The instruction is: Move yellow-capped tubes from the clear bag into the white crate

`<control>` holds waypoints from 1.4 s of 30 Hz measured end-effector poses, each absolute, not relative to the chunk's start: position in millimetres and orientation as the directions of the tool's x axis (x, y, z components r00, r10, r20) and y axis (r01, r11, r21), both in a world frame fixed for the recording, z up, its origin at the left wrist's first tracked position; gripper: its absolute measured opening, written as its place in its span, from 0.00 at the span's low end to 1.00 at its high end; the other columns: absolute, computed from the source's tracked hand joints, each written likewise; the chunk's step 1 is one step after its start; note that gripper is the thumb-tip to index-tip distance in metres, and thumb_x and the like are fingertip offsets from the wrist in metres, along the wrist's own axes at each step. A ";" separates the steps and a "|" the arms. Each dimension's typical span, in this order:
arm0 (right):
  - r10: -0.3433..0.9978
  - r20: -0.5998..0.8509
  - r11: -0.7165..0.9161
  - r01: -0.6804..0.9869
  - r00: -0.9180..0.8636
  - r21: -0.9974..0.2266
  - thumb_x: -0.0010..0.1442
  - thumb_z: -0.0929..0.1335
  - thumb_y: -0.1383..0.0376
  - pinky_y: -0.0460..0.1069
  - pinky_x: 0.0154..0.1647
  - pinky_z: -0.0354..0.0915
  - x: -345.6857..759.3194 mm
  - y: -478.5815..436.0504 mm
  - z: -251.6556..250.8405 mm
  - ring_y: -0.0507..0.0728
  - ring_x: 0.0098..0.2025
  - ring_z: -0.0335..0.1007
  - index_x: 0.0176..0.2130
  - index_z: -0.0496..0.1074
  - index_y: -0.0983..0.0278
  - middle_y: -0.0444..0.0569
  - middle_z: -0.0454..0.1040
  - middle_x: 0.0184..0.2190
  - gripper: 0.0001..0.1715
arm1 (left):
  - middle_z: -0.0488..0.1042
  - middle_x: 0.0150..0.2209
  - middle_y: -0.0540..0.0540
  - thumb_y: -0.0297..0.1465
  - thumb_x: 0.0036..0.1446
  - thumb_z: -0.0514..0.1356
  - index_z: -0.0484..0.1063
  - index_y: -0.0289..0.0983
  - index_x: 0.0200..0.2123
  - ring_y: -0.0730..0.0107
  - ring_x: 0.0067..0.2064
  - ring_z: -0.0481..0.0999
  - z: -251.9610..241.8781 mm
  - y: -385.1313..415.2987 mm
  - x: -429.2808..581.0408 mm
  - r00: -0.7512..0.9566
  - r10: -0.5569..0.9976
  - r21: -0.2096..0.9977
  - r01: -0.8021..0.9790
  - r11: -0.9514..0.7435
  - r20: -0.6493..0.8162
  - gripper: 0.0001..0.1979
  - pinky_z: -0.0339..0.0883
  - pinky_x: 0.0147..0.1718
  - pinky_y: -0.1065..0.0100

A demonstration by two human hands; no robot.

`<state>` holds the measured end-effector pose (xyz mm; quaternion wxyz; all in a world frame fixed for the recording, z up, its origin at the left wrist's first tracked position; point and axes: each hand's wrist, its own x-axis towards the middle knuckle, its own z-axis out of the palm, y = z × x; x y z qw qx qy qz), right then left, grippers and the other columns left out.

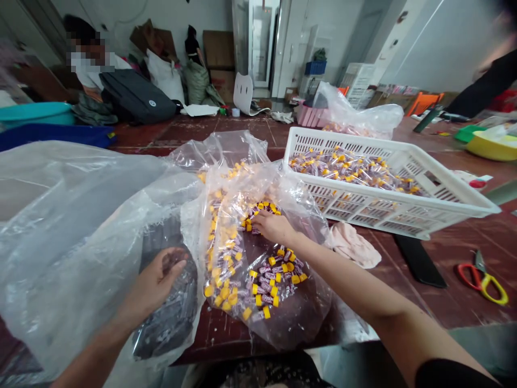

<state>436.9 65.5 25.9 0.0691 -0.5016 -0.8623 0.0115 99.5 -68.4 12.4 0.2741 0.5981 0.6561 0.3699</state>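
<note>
Inside clear bag [307, 315], yellow-capped purple-labelled tubes [271, 281], right hand [274, 227] fingers buried among them, grip unclear, left hand [158, 281] fingers loosely open.

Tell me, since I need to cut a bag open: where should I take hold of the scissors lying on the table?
By the red and yellow handle loops, from above on the near side: the scissors lie flat, blades pointing away.
</note>
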 end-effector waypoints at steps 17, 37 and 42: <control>0.762 0.207 0.642 0.759 -0.614 -0.111 0.70 0.65 0.58 0.52 0.52 0.72 428.7 83.0 49.7 0.59 0.54 0.75 0.59 0.67 0.66 0.55 0.76 0.54 0.22 | 0.81 0.52 0.40 0.61 0.42 0.67 0.77 0.43 0.48 0.45 0.54 0.80 17.5 -71.3 182.4 -0.073 0.996 0.948 0.312 0.065 -0.044 0.37 0.78 0.53 0.54; 0.504 0.552 0.863 0.377 -0.664 -0.335 0.65 0.69 0.46 0.59 0.64 0.64 462.5 -30.8 47.2 0.63 0.65 0.66 0.67 0.63 0.63 0.58 0.66 0.67 0.40 | 0.82 0.45 0.42 0.44 0.49 0.72 0.81 0.39 0.45 0.53 0.47 0.80 48.0 -62.5 257.9 0.272 0.962 0.998 0.050 0.023 -0.036 0.22 0.74 0.52 0.58; 0.481 0.635 0.874 0.394 -0.605 -0.286 0.53 0.75 0.44 0.60 0.57 0.68 457.4 -37.9 35.4 0.66 0.57 0.72 0.63 0.62 0.64 0.59 0.73 0.58 0.49 | 0.81 0.47 0.40 0.44 0.50 0.73 0.79 0.38 0.48 0.54 0.45 0.81 54.2 -78.4 273.5 0.315 0.935 0.962 -0.163 0.221 -0.161 0.25 0.77 0.43 0.60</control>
